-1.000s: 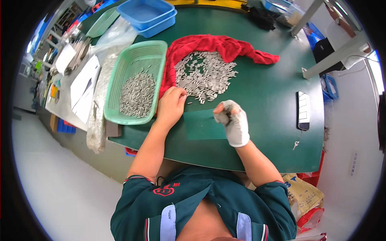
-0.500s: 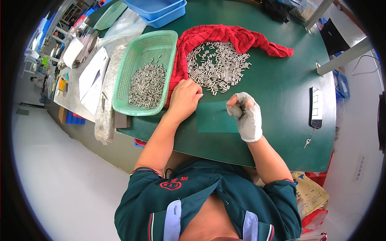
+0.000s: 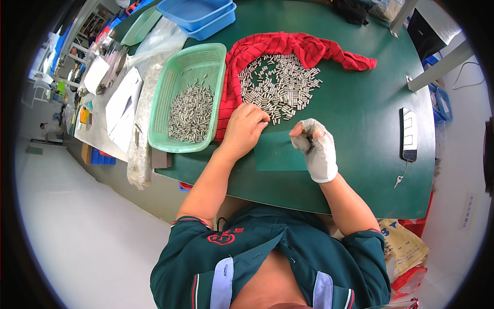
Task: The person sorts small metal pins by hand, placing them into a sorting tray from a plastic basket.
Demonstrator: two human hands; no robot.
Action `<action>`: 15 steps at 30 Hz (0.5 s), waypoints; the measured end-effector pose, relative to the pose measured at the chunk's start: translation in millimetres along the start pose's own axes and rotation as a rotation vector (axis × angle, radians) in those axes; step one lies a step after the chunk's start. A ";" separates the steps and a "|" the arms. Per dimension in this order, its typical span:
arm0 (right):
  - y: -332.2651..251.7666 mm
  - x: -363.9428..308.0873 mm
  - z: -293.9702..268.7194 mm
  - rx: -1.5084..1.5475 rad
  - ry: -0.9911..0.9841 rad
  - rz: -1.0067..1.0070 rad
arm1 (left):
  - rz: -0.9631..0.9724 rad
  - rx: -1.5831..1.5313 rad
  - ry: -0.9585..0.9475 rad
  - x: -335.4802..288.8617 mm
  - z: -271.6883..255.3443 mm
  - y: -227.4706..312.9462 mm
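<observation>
Left hand [image 3: 244,130]: fingers bunched beside metal pins [image 3: 293,85] | right hand [image 3: 320,154]: fingers curled | either pinching: cannot tell | tip: touch lightly

1. A table [image 3: 370,103] lies in front of the person; at its middle is a spread of metal pins [image 3: 290,82].
2. A cloth [image 3: 280,42] curves around the pins' left and far sides.
3. Left of the cloth stands a basket [image 3: 182,69], with more pins inside.
4. Left of the basket is plastic wrap [image 3: 138,162]; farther left, paper [image 3: 122,108].
5. Behind the basket sit two stacked tubs [image 3: 195,11].
6. The left hand [image 3: 244,130] is at the spread's near-left edge.
7. The right hand [image 3: 319,152] is at the right edge of a sheet [image 3: 278,158] on the table, nearer than the pins.
8. Far right lies a phone-like object [image 3: 409,135], a key [image 3: 398,181] at its near end.
</observation>
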State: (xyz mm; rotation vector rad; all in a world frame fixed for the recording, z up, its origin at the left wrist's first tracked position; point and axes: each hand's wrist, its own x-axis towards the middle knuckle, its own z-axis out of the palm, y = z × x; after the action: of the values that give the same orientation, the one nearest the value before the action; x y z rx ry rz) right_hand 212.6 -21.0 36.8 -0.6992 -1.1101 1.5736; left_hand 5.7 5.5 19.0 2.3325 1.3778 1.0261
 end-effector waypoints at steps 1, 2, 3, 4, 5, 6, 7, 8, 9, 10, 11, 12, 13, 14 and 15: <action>0.5 0.1 -0.3 -0.011 -0.003 0.004 | 0.021 -0.008 -0.007 0.4 1.0 0.7; 1.0 0.7 -0.7 -0.009 -0.001 0.002 | 0.022 0.006 -0.033 0.1 2.6 -1.6; 0.8 1.5 -1.4 -0.002 -0.007 0.006 | 0.023 0.006 -0.034 0.9 3.9 -0.9; 0.6 2.7 -2.1 0.004 -0.013 0.009 | 0.026 0.024 -0.047 2.1 5.8 0.5; 1.6 3.8 -2.9 0.004 -0.013 0.007 | 0.030 0.042 -0.059 3.7 7.3 1.4; 3.8 4.1 -3.9 0.017 -0.009 -0.011 | 0.033 0.042 -0.057 4.6 9.0 1.8; 4.4 5.2 -4.8 0.030 -0.005 -0.030 | 0.027 0.038 -0.053 6.3 10.5 1.8; 2.8 7.3 -5.4 0.026 -0.006 -0.036 | 0.023 0.035 -0.047 9.3 11.2 1.7; 2.6 7.0 -4.9 0.021 0.003 -0.031 | 0.025 0.035 -0.044 9.3 11.2 1.7; 1.1 7.4 -4.1 0.014 0.011 -0.029 | 0.028 0.049 -0.047 10.8 10.2 2.0; 0.1 7.7 -3.2 0.008 0.007 -0.038 | 0.032 0.064 -0.047 13.3 8.1 2.8; 0.1 7.0 -2.3 0.012 0.007 -0.037 | 0.044 0.064 -0.032 13.2 5.9 4.5; 0.7 9.7 -3.4 0.012 0.003 -0.047 | 0.046 0.068 -0.039 12.9 5.9 4.4; 0.8 7.3 -0.4 -0.008 0.014 -0.052 | 0.049 0.074 -0.043 12.5 5.3 4.8; 0.8 6.9 3.7 0.001 0.025 0.004 | 0.066 0.086 -0.011 9.1 5.6 2.6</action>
State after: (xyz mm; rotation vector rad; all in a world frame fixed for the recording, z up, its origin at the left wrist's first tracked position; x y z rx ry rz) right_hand 207.1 -15.6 38.2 -0.7189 -1.0902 1.5646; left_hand 14.0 12.5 20.4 2.4569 1.3762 0.9890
